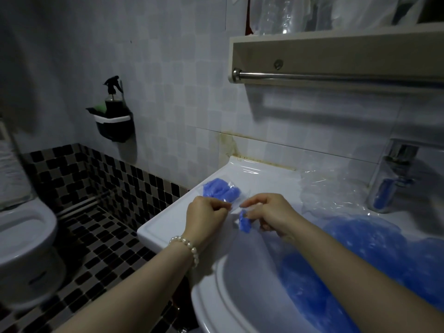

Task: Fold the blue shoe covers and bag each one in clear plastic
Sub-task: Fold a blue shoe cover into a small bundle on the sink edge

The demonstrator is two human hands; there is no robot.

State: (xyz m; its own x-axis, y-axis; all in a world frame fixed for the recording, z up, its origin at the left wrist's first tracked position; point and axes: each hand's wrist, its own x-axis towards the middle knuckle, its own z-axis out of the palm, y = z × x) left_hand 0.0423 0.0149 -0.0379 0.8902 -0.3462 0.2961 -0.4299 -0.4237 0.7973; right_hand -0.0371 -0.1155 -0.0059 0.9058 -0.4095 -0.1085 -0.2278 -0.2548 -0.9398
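Head view: right hand (269, 212) grip pinches a folded blue shoe cover (244, 221) over the sink ledge (168, 222); left hand (206, 215) grip pinches the clear plastic bag (234, 209) mouth. Cover light, limp, slippery: hold by folded edge. Bagged covers (221, 189) just behind.
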